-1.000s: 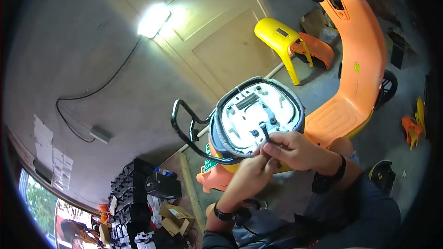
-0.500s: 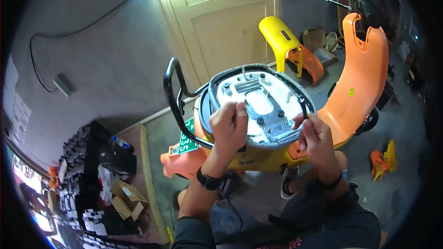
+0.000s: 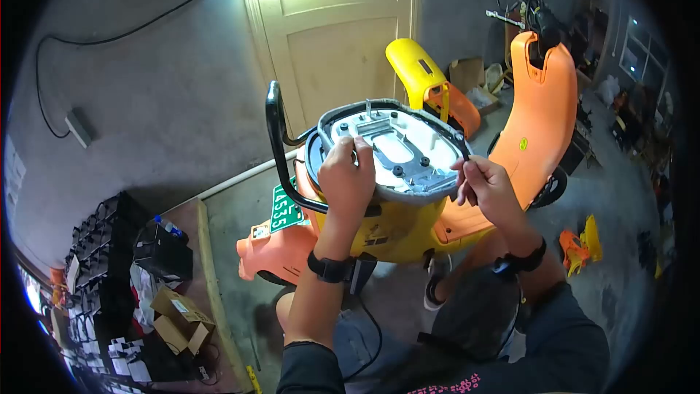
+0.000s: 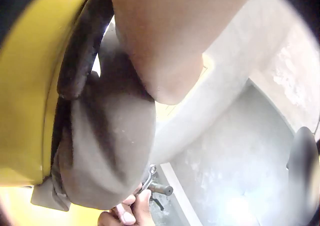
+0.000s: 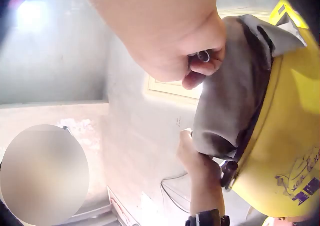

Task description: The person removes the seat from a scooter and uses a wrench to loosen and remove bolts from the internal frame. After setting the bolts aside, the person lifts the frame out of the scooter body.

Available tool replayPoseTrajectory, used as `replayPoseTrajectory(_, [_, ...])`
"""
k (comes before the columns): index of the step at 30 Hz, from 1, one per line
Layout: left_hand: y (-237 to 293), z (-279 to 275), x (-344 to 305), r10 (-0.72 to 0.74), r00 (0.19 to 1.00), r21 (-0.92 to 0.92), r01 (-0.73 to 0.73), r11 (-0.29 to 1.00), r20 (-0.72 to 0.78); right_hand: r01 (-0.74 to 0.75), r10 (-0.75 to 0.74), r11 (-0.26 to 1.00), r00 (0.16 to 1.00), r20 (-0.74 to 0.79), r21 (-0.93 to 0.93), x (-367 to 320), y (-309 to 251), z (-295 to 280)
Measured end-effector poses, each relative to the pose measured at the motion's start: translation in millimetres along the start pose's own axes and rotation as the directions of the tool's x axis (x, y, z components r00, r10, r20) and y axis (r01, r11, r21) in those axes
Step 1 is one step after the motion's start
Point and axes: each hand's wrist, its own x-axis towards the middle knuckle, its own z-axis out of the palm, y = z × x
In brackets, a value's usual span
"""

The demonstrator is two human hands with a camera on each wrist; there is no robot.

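The upturned seat, its grey cover (image 4: 110,141) folded around a white base (image 3: 441,149), sits on the yellow scooter body (image 3: 408,237). Metal bracketry (image 3: 412,164) and black rubber feet (image 3: 398,171) show on the base. At the seat's front edge my right hand (image 3: 487,186) grips a ring spanner (image 4: 148,180), its ring end pointing up. My left hand (image 3: 348,175) is over the rear edge, fingers bent and thumb beside them; I cannot tell whether it pinches anything small.
A black grab rail (image 3: 275,131) rises behind the seat, above a green number plate (image 3: 286,206). Ahead stretches the orange floor panel (image 3: 536,124). Yellow and orange covers (image 3: 415,73) stand by the door. Boxes (image 3: 182,314) lie at the lower left.
From close together at the seat's near edge, my hands have parted: left to the rear edge, right to the front edge with the spanner. The head view has also shifted.
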Motion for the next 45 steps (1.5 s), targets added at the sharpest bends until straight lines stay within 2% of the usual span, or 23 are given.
replayPoseTrajectory(3, [-9.3,-4.0,-0.9,-0.039,0.999,0.075,0.037,0.997,0.026,0.193,-0.189,0.917,0.981,0.046,-0.348,1.1,-19.2,-13.0])
replayPoseTrajectory(4, [-12.2,-4.4,-0.9,-0.141,0.987,0.066,0.136,0.988,0.078,0.212,-0.200,0.907,0.977,0.071,-0.364,7.2,-30.2,-14.0])
replayPoseTrajectory(5, [-14.9,-4.0,2.1,-0.153,0.987,0.058,0.150,0.987,0.052,0.168,-0.137,0.869,0.986,0.099,-0.466,13.9,-41.2,-15.0])
replayPoseTrajectory(7, [-18.7,-2.5,5.4,-0.328,0.936,0.069,0.322,0.944,0.127,0.116,-0.056,0.809,0.991,0.122,-0.576,34.7,-47.6,-14.0])
replayPoseTrajectory(9, [-14.7,-5.5,5.2,-0.342,0.932,0.058,0.337,0.940,0.118,0.320,-0.201,0.690,0.947,0.253,-0.650,64.9,-45.2,-4.5])
replayPoseTrajectory(12, [-16.5,-7.5,3.4,-0.397,0.905,-0.011,0.403,0.915,0.155,0.186,0.056,0.622,0.958,0.280,-0.761,97.9,-53.8,21.8])
replayPoseTrajectory(14, [-20.2,-10.5,3.5,-0.414,0.891,0.015,0.419,0.908,0.184,0.146,0.279,0.549,0.897,0.344,-0.823,121.9,-61.0,36.9])
replayPoseTrajectory(15, [-22.0,-10.7,4.7,-0.429,0.876,0.024,0.435,0.900,0.219,0.103,0.294,0.587,0.897,0.330,-0.803,130.6,-53.5,41.6])
replayPoseTrajectory(17, [-26.2,-10.1,6.3,-0.424,0.870,0.044,0.428,0.903,0.252,0.139,0.362,0.503,0.862,0.354,-0.853,149.4,-43.8,47.4])
replayPoseTrajectory(19, [-24.3,-11.6,8.1,-0.440,0.855,0.009,0.456,0.890,0.274,0.098,0.389,0.496,0.863,0.322,-0.863,158.9,-34.8,53.6])
replayPoseTrajectory(27, [-27.6,-7.3,9.2,-0.473,0.844,0.011,0.486,0.874,0.252,0.022,0.501,0.455,0.820,0.276,-0.890,166.6,-32.2,68.1])
replayPoseTrajectory(29, [-28.0,-7.8,8.0,-0.454,0.854,0.020,0.465,0.885,0.256,0.051,0.539,0.437,0.784,0.308,-0.898,159.0,-34.0,70.2])
replayPoseTrajectory(30, [-28.1,-7.6,8.0,-0.445,0.859,0.023,0.454,0.891,0.253,0.163,0.489,0.413,0.790,0.369,-0.896,155.6,-31.6,71.8])
replayPoseTrajectory(32, [-26.2,-7.6,7.9,-0.435,0.866,0.026,0.443,0.896,0.246,0.123,0.530,0.416,0.772,0.350,-0.901,157.0,-34.7,71.6])
replayPoseTrajectory(33, [-24.0,-7.6,7.1,-0.402,0.891,0.043,0.402,0.914,0.213,0.081,0.572,0.417,0.751,0.330,-0.905,157.4,-37.8,71.4])
replayPoseTrajectory(35, [-15.6,-7.3,4.8,-0.364,0.913,0.062,0.359,0.931,0.183,0.132,0.596,0.405,0.712,0.370,-0.905,157.8,-39.3,66.3])
replayPoseTrajectory(36, [-6.9,-6.7,2.1,-0.081,0.994,0.096,0.075,0.993,0.066,0.134,0.591,0.401,0.718,0.368,-0.906,153.4,-40.8,64.5])
replayPoseTrajectory(37, [4.4,-7.6,-0.3,0.217,0.975,0.159,-0.209,0.965,-0.038,0.135,0.587,0.396,0.724,0.363,-0.908,150.2,-42.3,60.8])
replayPoseTrajectory(38, [18.4,-12.0,-3.5,0.352,0.934,0.112,-0.356,0.928,0.053,0.288,0.505,0.459,0.694,0.513,-0.841,161.9,-11.6,46.4])
replayPoseTrajectory(39, [41.5,-14.7,-11.4,0.393,0.913,0.088,-0.403,0.911,0.109,0.430,0.410,0.389,0.711,0.571,-0.815,160.6,-7.5,40.8])
replayPoseTrajectory(41, [64.8,-10.2,-31.7,0.480,0.839,-0.014,-0.494,0.870,0.255,0.424,0.414,0.320,0.742,0.527,-0.848,155.9,-11.9,48.6])
replayPoseTrajectory(43, [79.5,-6.9,-47.9,0.533,0.746,0.036,-0.593,0.804,0.400,0.461,0.406,0.300,0.731,0.549,-0.835,155.6,-12.5,51.4])
replayPoseTrajectory(45, [78.4,-1.1,-56.3,0.512,0.740,0.126,-0.614,0.779,0.437,0.464,0.415,0.287,0.728,0.545,-0.838,154.4,-14.9,48.7])
